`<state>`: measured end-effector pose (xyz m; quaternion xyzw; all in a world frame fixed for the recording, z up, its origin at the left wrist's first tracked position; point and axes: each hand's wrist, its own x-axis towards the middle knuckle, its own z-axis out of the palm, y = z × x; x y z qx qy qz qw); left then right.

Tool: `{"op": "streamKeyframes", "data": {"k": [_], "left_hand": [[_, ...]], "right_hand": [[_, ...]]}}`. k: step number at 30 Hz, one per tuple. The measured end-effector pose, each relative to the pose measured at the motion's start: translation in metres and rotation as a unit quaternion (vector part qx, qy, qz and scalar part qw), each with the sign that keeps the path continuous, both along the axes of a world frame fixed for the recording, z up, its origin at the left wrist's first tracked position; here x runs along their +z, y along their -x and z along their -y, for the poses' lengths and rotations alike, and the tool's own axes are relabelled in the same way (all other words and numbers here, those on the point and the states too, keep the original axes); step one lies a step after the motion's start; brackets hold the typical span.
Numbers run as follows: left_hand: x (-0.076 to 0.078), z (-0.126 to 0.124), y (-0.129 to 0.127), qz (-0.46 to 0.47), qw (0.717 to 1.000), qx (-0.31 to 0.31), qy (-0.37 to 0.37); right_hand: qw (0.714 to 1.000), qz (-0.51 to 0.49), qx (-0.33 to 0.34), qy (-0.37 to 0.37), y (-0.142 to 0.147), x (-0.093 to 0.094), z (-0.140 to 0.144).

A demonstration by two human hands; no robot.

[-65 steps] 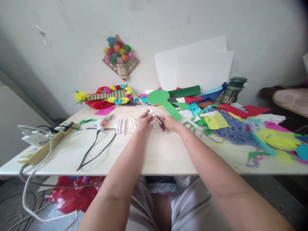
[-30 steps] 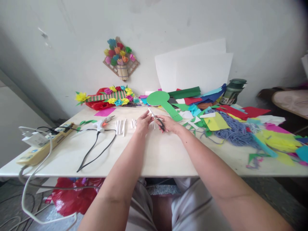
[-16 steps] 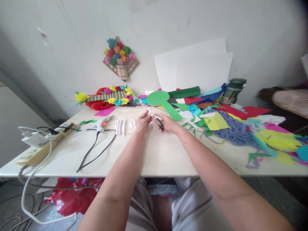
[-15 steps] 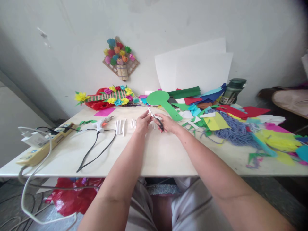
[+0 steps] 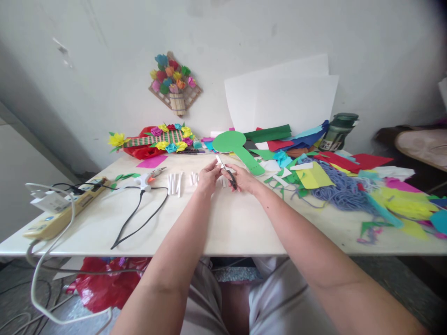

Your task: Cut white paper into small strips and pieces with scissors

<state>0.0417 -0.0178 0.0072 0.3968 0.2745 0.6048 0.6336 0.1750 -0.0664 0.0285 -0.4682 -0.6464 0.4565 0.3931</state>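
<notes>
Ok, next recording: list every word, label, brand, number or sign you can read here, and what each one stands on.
Readable text: none.
Dark green lidded bottle: pale marks on its side, too small and blurred to read.
Long cream plastic power strip: any print too blurred to read.
White plastic plug adapter: any print too small to read.
Black-handled metal scissors: no lettering visible.
</notes>
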Motion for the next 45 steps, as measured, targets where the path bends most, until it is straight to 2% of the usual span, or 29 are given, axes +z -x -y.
{"op": "streamKeyframes", "data": {"k": [11,25,45], "left_hand": [[0.0005,-0.0006,-0.0009,0.018,0.999,0.036,0.005],[-0.0024,-0.0022,0.0008,-0.027,0.999,0.024,-0.024],[-0.0022,-0.0017,0.0004,-0.014,0.999,0.031,-0.025]], "right_hand": [[1.000,0.010,0.017,0.013,-0.0030,0.0058,0.0016],[0.999,0.009,0.024,0.027,-0.0055,0.0004,-0.0014],[1.000,-0.009,0.004,0.006,-0.0002,0.0026,0.0026]]}}
